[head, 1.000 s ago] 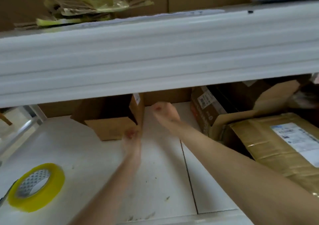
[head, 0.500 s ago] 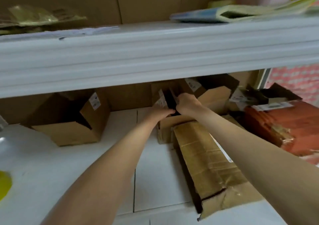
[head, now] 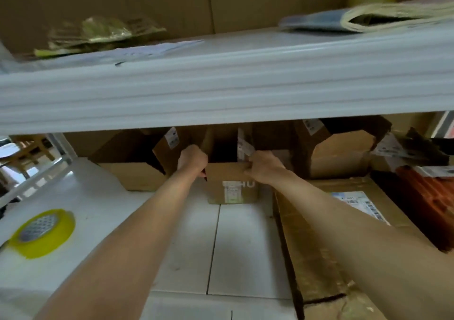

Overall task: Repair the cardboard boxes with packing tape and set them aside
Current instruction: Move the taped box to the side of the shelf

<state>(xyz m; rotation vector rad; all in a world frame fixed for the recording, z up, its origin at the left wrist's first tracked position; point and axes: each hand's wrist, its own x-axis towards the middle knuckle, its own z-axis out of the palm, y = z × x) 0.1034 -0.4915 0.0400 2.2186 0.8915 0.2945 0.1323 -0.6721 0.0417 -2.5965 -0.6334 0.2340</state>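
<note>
Gripping the small cardboard box at its front rim now, left hand on the near-left corner, right hand on the near-right, each grip curled tight over the edge. Held nothing a second ago; reached in only half a second back. Means a fresh box chosen, probably for drawing out from under the upper shelf. Sits at the back of the desk, between an open box and a flattened carton. Matte brown corrugated board, flaps up, white label on front. Glossy yellow tape roll lying flat at near left, untouched.
</note>
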